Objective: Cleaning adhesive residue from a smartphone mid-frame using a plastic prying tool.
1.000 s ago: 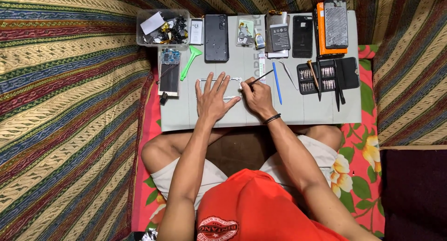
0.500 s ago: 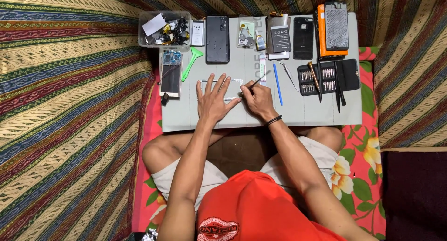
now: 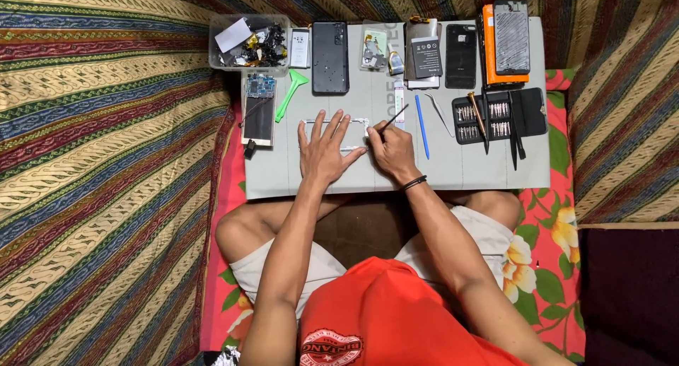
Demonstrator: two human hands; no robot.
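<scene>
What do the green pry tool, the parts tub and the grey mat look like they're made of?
Green pry tool: seems moulded plastic, judging by its even bright colour and matte look.
Parts tub: looks like clear plastic, since its contents show through the walls.
Grey mat: probably soft rubber or silicone; it lies flat, dull, without glare. The left hand presses a phone frame onto it.

Phone frame (image 3: 335,134) on the mat (image 3: 453,171), screwdriver kit (image 3: 498,115) to its right.

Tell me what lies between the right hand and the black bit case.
In the head view, a blue pen-like tool and silver tweezers lie on the grey mat between the right hand and the bit case.
</scene>
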